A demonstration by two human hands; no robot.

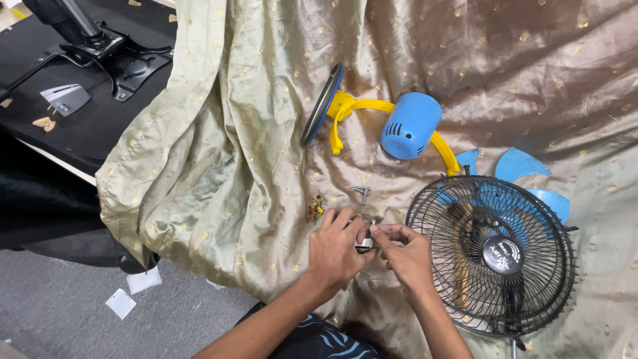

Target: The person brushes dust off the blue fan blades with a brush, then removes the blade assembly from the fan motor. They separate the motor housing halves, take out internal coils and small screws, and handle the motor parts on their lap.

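a small metal part (363, 243) is pinched between both hands low in the middle of the view, just left of the fan grille (490, 256). most of it is hidden, only a silvery bit shows between the fingers, so what kind of part it is can't be made out. the left hand (335, 252) is curled over it with the fingers closed round it, and the right hand (405, 256) is closed on it too, thumb and fingertips pressed together at its edge.

the grille is cut off a little at the bottom edge, and blue blades (525, 174) are partly hidden behind it. a round dark label with pale markings is seen at the grille's centre. the lower arms are cut off by the frame.

everything is laid on a crumpled pale green cloth (219, 166) with gold dots, whose left edge hangs over toward a grey floor (60, 312). open cloth is left between the hands and the blue motor housing (411, 125) with its yellow bracket (359, 110); only a screw (362, 193) and some small brass bits (315, 210) lie there. a dark disc (321, 105) is stood on edge beside the bracket. two white paper scraps (133, 292) are seen on the floor, and a black chair base (109, 50) on a dark surface at top left.
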